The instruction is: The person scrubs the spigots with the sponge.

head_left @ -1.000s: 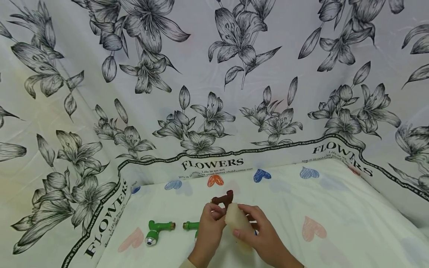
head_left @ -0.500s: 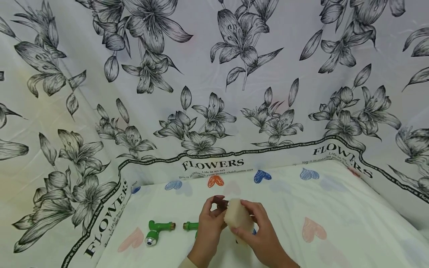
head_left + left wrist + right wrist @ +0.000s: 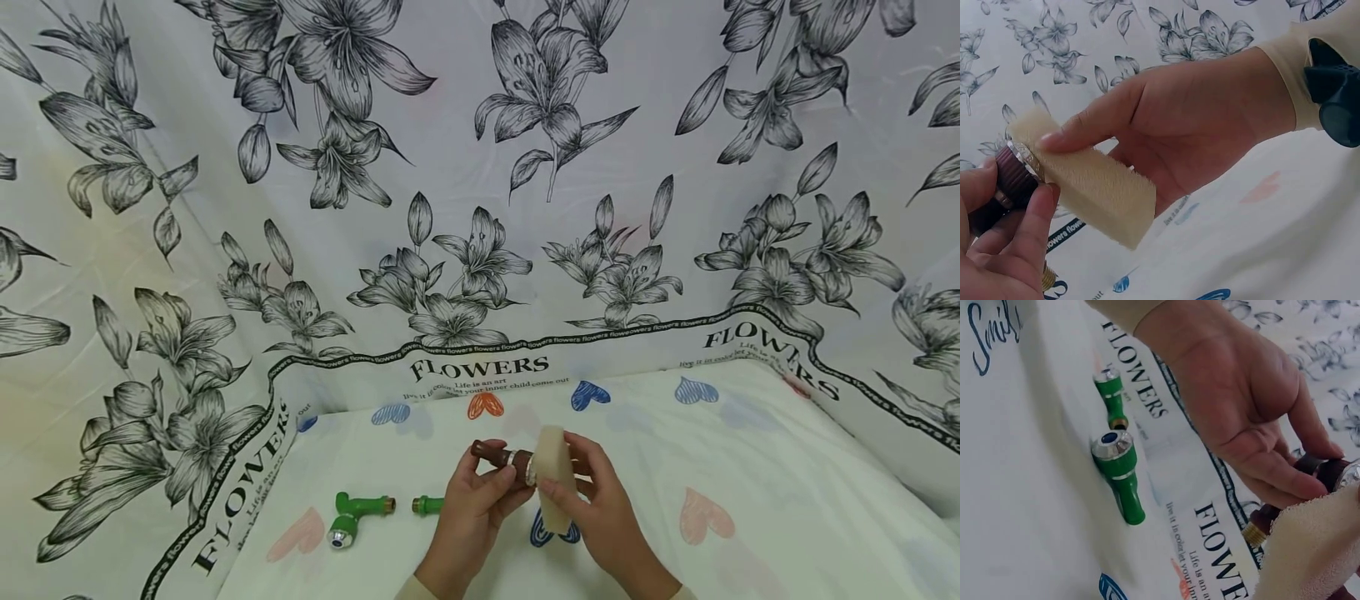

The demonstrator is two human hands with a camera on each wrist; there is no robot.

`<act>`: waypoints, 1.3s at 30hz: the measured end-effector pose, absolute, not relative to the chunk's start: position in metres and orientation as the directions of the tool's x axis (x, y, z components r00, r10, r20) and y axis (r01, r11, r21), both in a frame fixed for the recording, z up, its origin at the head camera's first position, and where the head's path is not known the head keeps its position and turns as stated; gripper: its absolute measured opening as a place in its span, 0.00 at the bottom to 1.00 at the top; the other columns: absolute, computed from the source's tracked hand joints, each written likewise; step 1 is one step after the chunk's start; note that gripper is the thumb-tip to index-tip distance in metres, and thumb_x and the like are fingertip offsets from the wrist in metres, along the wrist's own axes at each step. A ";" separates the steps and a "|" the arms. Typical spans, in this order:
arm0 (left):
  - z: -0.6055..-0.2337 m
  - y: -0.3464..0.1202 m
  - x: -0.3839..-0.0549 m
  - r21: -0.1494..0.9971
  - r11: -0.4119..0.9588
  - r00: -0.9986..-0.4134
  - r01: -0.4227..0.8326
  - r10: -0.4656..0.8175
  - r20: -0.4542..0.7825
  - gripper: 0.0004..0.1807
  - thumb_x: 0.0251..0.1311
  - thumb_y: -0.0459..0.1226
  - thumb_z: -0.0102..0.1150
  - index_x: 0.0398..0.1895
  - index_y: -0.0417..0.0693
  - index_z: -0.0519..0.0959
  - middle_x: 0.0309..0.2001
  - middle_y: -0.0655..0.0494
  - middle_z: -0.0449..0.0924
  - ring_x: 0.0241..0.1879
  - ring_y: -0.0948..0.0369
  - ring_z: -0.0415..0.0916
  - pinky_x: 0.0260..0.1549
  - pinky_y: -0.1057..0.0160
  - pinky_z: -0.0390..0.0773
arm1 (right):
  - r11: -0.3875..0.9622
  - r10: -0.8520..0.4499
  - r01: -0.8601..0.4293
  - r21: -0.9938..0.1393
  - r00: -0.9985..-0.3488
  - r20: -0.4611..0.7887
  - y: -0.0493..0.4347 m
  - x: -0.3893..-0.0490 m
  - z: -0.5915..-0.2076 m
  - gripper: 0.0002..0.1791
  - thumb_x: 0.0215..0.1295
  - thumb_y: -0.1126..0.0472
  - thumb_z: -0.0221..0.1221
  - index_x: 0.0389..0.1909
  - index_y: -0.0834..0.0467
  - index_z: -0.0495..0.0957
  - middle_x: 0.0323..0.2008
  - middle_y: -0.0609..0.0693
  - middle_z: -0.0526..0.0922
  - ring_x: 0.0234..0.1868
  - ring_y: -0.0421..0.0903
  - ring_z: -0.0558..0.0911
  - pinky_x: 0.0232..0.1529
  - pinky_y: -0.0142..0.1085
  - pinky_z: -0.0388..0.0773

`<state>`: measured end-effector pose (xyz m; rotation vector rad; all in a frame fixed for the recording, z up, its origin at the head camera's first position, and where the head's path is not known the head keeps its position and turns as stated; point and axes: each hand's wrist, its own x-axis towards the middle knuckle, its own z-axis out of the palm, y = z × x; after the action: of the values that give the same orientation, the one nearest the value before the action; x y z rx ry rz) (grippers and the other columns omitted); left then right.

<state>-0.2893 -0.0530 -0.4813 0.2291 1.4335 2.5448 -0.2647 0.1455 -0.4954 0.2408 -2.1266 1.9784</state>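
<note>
My left hand (image 3: 468,512) grips a dark reddish-brown angle valve (image 3: 489,454) with silver rings and a brass threaded end. A pale yellow block of sponge (image 3: 553,483) is held by my right hand (image 3: 611,517), thumb on the near face and fingers behind. The valve's silver-rimmed end points right, and the sponge (image 3: 1097,187) lies right against that rim in the left wrist view. Thumb and fingers of the left hand (image 3: 1241,406) wrap the valve's body, hiding part of it. Both hands are close together over the white cloth.
Two green angle valves lie on the heart-printed cloth (image 3: 637,467) left of my hands: one whole green valve (image 3: 363,506), and another green valve (image 3: 429,505) partly behind my left hand. A flower-printed curtain (image 3: 480,275) rises along the back and sides.
The brown valve has turned in my left hand, its silver-rimmed end swinging to the right. My right hand has shifted slightly right and tilted the sponge more upright.
</note>
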 end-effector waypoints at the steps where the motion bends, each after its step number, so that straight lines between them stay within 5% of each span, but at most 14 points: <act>1: -0.481 -0.053 -0.289 0.857 -0.504 -0.965 -0.104 0.259 0.035 0.28 0.74 0.28 0.67 0.71 0.37 0.65 0.56 0.36 0.84 0.49 0.52 0.89 0.57 0.51 0.85 | 0.056 0.027 -0.253 -0.966 -0.967 0.255 0.145 -0.264 -0.494 0.37 0.72 0.55 0.74 0.77 0.47 0.70 0.64 0.52 0.77 0.62 0.53 0.77 0.62 0.39 0.81; 7: -0.483 -0.052 -0.292 0.872 -0.484 -0.977 -0.075 0.209 0.032 0.28 0.73 0.27 0.68 0.70 0.38 0.67 0.54 0.38 0.86 0.48 0.52 0.89 0.54 0.53 0.88 | -0.008 0.002 -0.194 -0.981 -0.981 0.194 0.139 -0.258 -0.489 0.36 0.71 0.55 0.74 0.77 0.46 0.71 0.65 0.53 0.76 0.62 0.55 0.77 0.60 0.34 0.82; 18: -0.481 -0.049 -0.295 0.886 -0.461 -0.994 -0.046 0.110 0.006 0.24 0.73 0.25 0.67 0.67 0.38 0.70 0.56 0.42 0.77 0.55 0.53 0.85 0.49 0.60 0.88 | 0.121 -0.040 -0.309 -0.943 -0.951 0.306 0.134 -0.250 -0.482 0.38 0.65 0.55 0.79 0.74 0.42 0.74 0.64 0.45 0.75 0.64 0.50 0.75 0.65 0.48 0.78; 27: -0.479 -0.047 -0.290 0.847 -0.520 -0.988 -0.109 0.149 -0.036 0.25 0.72 0.25 0.67 0.67 0.39 0.68 0.55 0.39 0.83 0.53 0.50 0.88 0.55 0.52 0.87 | 0.174 0.006 -0.325 -0.929 -0.943 0.331 0.142 -0.259 -0.488 0.40 0.64 0.55 0.80 0.75 0.44 0.72 0.64 0.45 0.76 0.64 0.48 0.75 0.67 0.50 0.77; 39: -0.474 -0.044 -0.286 0.832 -0.549 -0.977 -0.078 0.209 0.046 0.27 0.72 0.25 0.68 0.67 0.38 0.67 0.54 0.37 0.85 0.49 0.51 0.89 0.55 0.52 0.87 | -0.024 0.007 -0.197 -0.980 -0.980 0.197 0.146 -0.264 -0.491 0.35 0.74 0.54 0.72 0.77 0.47 0.70 0.64 0.55 0.75 0.62 0.56 0.78 0.58 0.36 0.84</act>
<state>-0.2858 -0.0445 -0.4744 0.2082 1.3975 2.6211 -0.2639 0.1461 -0.4908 0.2056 -2.0887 2.1414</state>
